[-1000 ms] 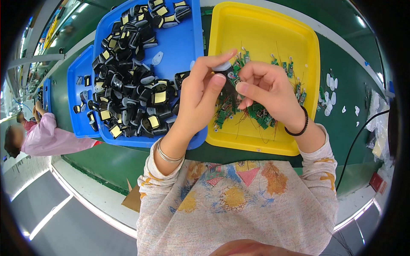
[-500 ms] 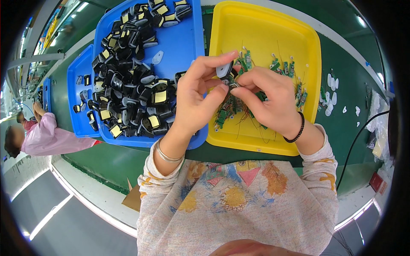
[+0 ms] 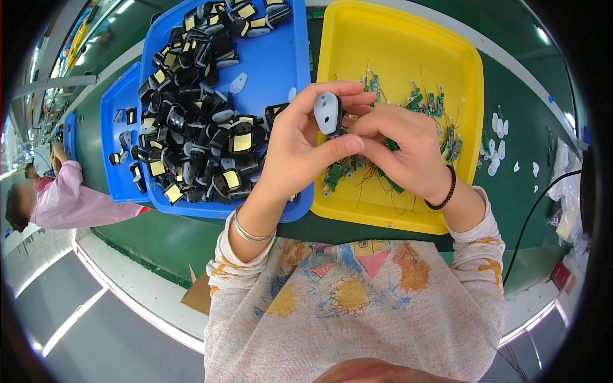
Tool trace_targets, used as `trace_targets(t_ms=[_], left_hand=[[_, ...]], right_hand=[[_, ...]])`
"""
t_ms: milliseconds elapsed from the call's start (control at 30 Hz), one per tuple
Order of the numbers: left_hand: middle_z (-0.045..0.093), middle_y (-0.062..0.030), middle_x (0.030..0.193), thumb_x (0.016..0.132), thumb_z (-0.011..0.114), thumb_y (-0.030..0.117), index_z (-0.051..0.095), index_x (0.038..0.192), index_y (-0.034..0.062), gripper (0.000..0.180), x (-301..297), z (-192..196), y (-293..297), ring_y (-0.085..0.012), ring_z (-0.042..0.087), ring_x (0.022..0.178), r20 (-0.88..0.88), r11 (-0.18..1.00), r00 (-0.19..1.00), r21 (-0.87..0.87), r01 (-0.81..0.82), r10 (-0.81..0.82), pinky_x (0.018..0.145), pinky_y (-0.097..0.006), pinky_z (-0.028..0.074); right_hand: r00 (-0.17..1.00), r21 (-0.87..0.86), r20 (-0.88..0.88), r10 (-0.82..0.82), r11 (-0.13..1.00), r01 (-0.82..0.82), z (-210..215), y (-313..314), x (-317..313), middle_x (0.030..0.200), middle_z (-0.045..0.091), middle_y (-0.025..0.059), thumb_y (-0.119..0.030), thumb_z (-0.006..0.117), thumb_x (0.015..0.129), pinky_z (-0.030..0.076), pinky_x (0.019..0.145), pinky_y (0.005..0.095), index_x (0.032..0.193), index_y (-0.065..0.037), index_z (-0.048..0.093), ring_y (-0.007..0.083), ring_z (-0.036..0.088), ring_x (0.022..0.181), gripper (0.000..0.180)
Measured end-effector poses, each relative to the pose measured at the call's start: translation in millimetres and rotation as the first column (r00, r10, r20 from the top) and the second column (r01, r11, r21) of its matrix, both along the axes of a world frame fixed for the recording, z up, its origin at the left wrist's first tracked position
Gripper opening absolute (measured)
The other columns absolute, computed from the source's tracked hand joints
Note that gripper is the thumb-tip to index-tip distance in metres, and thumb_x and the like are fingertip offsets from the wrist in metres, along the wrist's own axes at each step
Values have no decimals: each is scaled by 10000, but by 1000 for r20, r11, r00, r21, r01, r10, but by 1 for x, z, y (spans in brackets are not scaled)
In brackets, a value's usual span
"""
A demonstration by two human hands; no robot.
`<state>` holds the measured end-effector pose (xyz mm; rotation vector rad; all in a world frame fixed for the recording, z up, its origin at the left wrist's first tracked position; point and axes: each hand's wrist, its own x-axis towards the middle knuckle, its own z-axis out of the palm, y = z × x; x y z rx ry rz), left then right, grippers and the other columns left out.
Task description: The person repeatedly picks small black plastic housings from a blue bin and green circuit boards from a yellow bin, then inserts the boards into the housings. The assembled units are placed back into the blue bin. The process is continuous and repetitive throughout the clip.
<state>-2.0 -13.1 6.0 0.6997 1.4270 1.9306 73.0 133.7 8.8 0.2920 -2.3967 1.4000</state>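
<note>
My left hand [image 3: 300,143] grips a small black plastic casing [image 3: 327,115] with a light grey oval face that has small holes in it. The face is tilted up toward me. Beside the casing, my right hand [image 3: 405,150] is closed, thumb and fingers pinched against its side. What lies between those fingertips is hidden. Both hands are over the left part of a yellow tray [image 3: 389,38], where several green circuit boards [image 3: 332,175] with thin wires lie in a loose heap, partly beneath my hands.
A large blue tray [image 3: 271,64] on the left holds many black casings [image 3: 191,124] with pale yellow pads. A smaller blue tray [image 3: 115,172] adjoins it. White oval pieces [image 3: 500,150] and clear plastic bags [image 3: 565,185] lie right, near a black cable [image 3: 527,223]. Another person [image 3: 64,198] sits far left.
The casing has turned in my left hand, so its grey face now shows more fully. My left thumb has moved right, across toward my right fingertips. Both hands stay close together.
</note>
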Motion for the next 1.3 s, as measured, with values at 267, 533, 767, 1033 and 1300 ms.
trace_targets(t_ms=[267,533,767,1033,1300], left_hand=[[567,-213,1060,640,753,206,474,1124,-84,629,3,8,-3,-238,547,1007,-2,997,998,-44,-62,62,893,-345,436],[559,-194,1091,645,750,179,474,1152,-65,627,4,6,-6,-243,541,1025,-39,998,998,-2,-56,56,907,-358,424],[524,-99,1168,721,650,96,540,1113,34,413,-14,11,-38,-234,471,1081,-658,810,742,-361,-463,131,936,-347,347],[578,-46,995,692,650,125,599,850,79,173,-26,26,-102,-268,476,946,-830,581,442,-556,-595,-341,789,-372,401],[528,-40,925,640,692,158,581,924,127,307,-26,25,-93,-252,472,917,-752,483,422,-653,-584,-506,760,-378,397]], right_hand=[[994,-56,-1,106,993,-105,0,5,-3,715,576,45,-86,649,714,445,554,281,759,-61,582,215,569,634,84],[989,-22,-69,134,991,-136,-4,6,-6,698,576,43,-85,660,711,438,547,269,761,-59,589,193,569,623,90],[994,235,61,-91,969,74,-2,38,-52,719,592,60,-157,633,755,455,569,267,790,-36,584,189,575,618,136],[845,728,-96,-526,542,419,-43,155,-177,754,604,140,-225,603,730,447,685,394,752,-32,585,304,573,765,194],[919,571,-302,-253,724,386,-26,124,-140,783,603,94,-198,596,771,448,662,341,811,-37,583,250,578,724,167]])
